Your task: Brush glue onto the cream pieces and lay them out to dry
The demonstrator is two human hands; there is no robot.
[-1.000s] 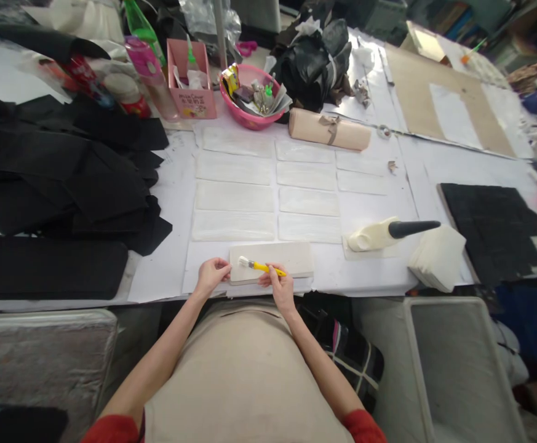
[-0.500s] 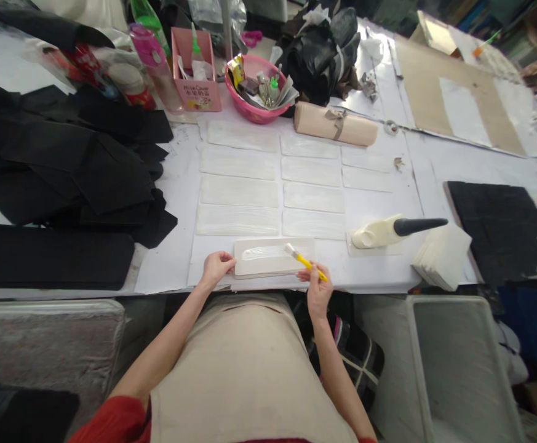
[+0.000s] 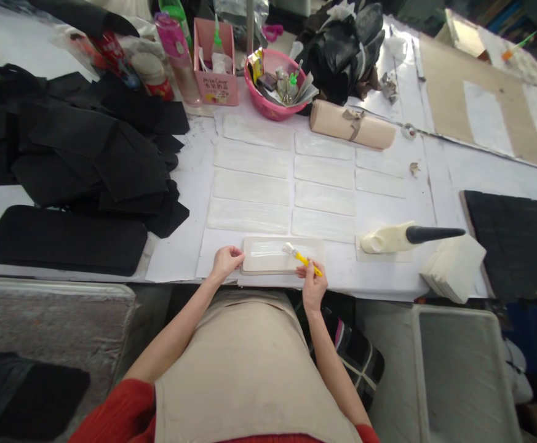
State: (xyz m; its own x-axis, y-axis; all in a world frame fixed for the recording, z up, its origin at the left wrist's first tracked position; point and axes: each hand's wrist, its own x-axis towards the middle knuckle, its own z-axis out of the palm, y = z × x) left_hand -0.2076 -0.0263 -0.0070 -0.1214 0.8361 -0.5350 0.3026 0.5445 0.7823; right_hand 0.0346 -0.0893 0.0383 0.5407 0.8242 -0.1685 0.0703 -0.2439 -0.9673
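My right hand (image 3: 314, 284) grips the yellow handle of a small paintbrush (image 3: 303, 259). Its pale bristles rest on a beige rectangular panel (image 3: 268, 264) at the table's front edge, where wet white streaks run along the top. At the panel's left end, my left hand (image 3: 227, 262) pinches the edge between thumb and fingers. The panel looks thick, perhaps a short stack. Beyond it, several coated pale strips (image 3: 250, 216) lie in rows on white paper. To the right, a cream glue bottle (image 3: 385, 240) with a dark nozzle lies on its side.
Black cut pieces (image 3: 79, 147) are heaped at left, beside a neat black stack (image 3: 65, 241). White cards (image 3: 455, 267) and a black stack (image 3: 515, 240) sit at right. Behind are a pink basin (image 3: 272, 111), a pink box (image 3: 219, 92) and a beige roll (image 3: 351, 125).
The brush has drawn along the panel, and the thick white smear is now spread into thinner streaks. My left hand stays at the panel's left edge. The whole view has shifted slightly.
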